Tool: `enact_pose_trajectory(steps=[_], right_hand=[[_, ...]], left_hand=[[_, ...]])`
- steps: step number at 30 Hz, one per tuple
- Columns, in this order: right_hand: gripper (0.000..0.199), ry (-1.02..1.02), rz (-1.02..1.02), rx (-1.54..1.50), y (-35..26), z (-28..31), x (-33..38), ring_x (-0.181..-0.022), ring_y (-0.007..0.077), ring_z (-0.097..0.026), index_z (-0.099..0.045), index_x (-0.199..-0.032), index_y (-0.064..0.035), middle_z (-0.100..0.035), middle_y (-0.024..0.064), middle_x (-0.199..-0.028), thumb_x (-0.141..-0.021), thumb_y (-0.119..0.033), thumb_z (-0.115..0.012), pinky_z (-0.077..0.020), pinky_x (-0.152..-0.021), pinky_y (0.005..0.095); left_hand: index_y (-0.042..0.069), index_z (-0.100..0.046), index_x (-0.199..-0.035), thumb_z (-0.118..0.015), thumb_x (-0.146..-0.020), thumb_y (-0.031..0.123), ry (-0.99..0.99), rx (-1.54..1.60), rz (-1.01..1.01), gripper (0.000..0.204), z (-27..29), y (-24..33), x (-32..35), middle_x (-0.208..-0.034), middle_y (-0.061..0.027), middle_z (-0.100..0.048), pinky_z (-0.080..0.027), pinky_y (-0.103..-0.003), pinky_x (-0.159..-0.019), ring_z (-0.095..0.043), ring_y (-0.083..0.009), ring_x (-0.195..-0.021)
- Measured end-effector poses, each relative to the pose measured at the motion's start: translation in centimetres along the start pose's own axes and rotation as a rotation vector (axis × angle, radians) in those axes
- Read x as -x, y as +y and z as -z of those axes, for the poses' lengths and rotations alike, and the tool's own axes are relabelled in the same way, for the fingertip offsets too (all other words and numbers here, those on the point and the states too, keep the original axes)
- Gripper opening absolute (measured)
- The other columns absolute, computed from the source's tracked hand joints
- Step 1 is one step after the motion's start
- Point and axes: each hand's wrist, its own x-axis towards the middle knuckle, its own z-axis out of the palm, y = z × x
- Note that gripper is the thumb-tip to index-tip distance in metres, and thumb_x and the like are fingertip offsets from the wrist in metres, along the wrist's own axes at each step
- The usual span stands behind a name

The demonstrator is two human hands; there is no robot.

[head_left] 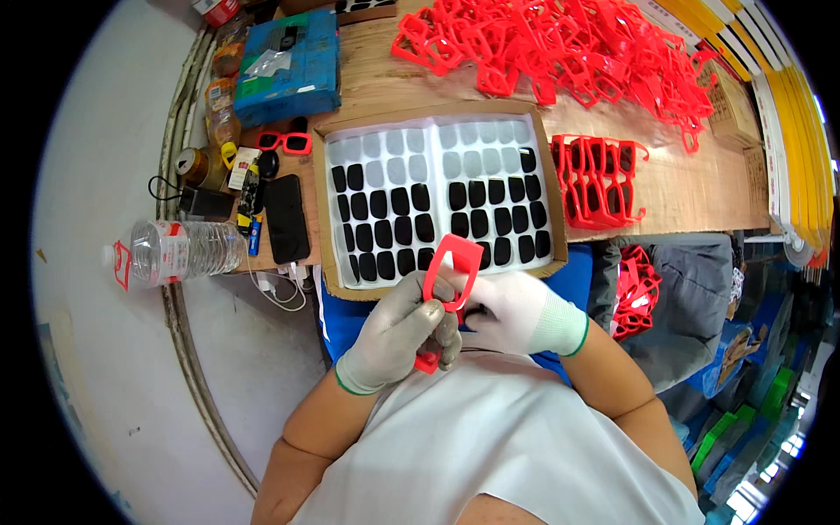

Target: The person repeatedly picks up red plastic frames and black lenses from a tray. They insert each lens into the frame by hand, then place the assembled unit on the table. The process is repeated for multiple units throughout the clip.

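A red glasses frame [471, 252] is held upright in front of my body, over the near edge of a lens tray. My left hand [389, 337], in a greyish, soiled work glove, is closed round its lower part. From the other side my right hand [521, 313], in a cleaner white glove, grips the frame with bent fingers; some fingertips are hidden behind it. Beyond both hands lies the shallow cardboard tray [324, 219], lined with white. Rows of dark lenses [400, 200] fill its nearer part, while the far rows show pale grey slots.
A heap of red frames [560, 44] covers the table's far right. Stacked red sunglasses [599, 182] stand right of the tray. Leftward are a phone [286, 219], a water bottle [188, 252], one red pair of sunglasses [284, 142] and a blue box [289, 66]. More red frames [637, 293] fill a grey bag.
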Motion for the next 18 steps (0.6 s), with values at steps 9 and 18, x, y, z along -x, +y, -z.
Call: enact_pose_trajectory(steps=[9, 18], right_hand=[[0.055, 0.387, -0.306, -0.307, 0.4, 0.6, 2.6, -0.071, 0.0160, -0.066, -0.051, -0.133, -0.0028, -0.070, 0.0102, -0.088, -0.082, -0.001, -0.072, -0.0535, -0.067, 0.0299], [0.018, 0.809, 0.091, -0.298, -1.2, -0.8, 1.8, -0.072, 0.0131, -0.068, -0.070, -0.102, 0.0014, -0.072, 0.0102, -0.088, -0.084, 0.005, -0.070, -0.0544, -0.064, 0.0248]], left_hand=[[0.000, -0.048, -0.109, -0.042, -0.101, 0.008, 0.054, -0.260, -0.069, 0.013, -1.4, 1.1, -0.4, -0.071, -0.0063, -0.054, -0.047, -0.030, -0.053, -0.055, -0.0144, -0.058], [-0.008, -0.051, -0.115, -0.043, -0.101, 0.011, 0.078, -0.748, -0.192, 0.025, -3.4, 0.1, -1.5, -0.077, -0.0092, -0.066, -0.052, -0.028, -0.062, -0.063, -0.0121, -0.065]])
